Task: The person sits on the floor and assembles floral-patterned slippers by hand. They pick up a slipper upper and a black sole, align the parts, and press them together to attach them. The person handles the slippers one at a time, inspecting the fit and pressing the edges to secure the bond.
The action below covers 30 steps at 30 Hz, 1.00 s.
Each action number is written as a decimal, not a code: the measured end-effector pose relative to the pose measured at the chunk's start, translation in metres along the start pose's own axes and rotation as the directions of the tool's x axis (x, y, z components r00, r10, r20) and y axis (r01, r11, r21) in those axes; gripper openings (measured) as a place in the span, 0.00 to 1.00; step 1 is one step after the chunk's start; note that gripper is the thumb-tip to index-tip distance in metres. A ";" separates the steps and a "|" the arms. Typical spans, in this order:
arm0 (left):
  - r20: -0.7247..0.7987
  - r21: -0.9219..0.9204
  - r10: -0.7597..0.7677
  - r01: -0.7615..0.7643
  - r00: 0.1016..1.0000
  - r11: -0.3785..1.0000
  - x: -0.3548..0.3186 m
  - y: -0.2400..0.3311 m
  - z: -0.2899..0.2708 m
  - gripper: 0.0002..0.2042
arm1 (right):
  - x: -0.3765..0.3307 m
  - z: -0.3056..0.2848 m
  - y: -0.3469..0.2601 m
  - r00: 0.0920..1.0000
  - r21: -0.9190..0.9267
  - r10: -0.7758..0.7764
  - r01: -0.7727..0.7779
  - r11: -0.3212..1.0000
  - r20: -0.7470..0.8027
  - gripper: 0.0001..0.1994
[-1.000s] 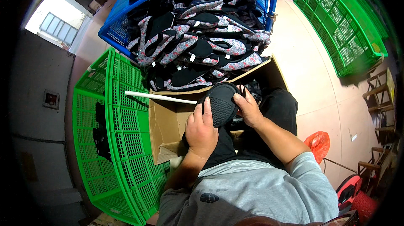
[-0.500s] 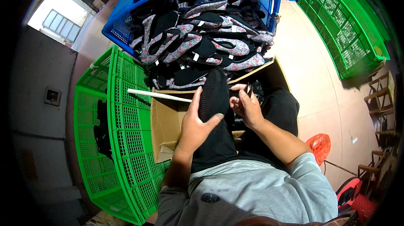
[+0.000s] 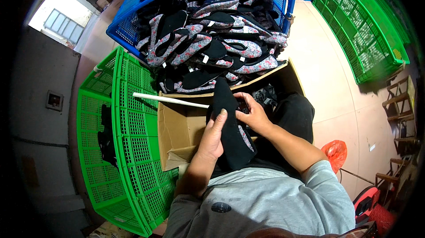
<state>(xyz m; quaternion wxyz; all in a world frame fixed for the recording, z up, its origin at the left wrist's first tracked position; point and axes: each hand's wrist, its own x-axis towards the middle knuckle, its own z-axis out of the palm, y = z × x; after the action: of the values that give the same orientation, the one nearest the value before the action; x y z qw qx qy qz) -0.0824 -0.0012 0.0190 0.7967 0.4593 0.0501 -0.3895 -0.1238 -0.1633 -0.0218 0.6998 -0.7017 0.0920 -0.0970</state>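
A long black shoe upper (image 3: 230, 127) with a floral lining edge lies over my lap, above an open cardboard box (image 3: 179, 125). My left hand (image 3: 213, 135) presses on its left side with the fingers laid along it. My right hand (image 3: 251, 115) grips its right edge near the top. Beyond the box, a blue crate (image 3: 128, 10) is heaped with black and floral shoe uppers (image 3: 212, 45).
A green lattice crate (image 3: 128, 149) stands at my left with a few dark pieces inside. A white stick (image 3: 170, 100) lies across the box's top edge. Another green crate (image 3: 363, 30) sits at the far right. An orange bag (image 3: 335, 153) lies on the floor at my right.
The black upper has been raised and turned lengthwise, now stretching from my lap up to the box edge. My left hand slid up along its side, and my right hand shifted to its upper edge.
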 end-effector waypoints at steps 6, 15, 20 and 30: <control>-0.040 0.051 -0.007 0.009 0.999 0.999 0.002 -0.016 -0.004 0.31 | 0.001 0.005 0.019 0.996 -0.095 0.007 -0.015 0.995 -0.087 0.26; 0.021 0.012 -0.020 0.020 1.000 1.000 0.003 -0.008 -0.012 0.28 | 0.011 -0.008 0.015 0.999 0.154 -0.047 0.047 0.987 -0.005 0.26; 0.077 -0.004 -0.010 0.011 0.997 1.000 0.003 -0.002 -0.012 0.30 | 0.005 -0.002 0.013 1.000 0.212 0.005 -0.004 0.977 -0.005 0.26; 0.091 0.001 0.145 -0.146 0.985 0.989 0.005 0.015 -0.010 0.33 | -0.001 0.001 0.021 0.955 -0.087 -0.248 0.264 0.961 0.160 0.24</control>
<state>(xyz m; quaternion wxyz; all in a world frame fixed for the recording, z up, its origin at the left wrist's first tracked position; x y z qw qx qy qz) -0.0660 0.0081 0.0215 0.8227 0.4466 -0.0214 -0.3510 -0.1242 -0.1624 -0.0429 0.6474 -0.7496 -0.0467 -0.1294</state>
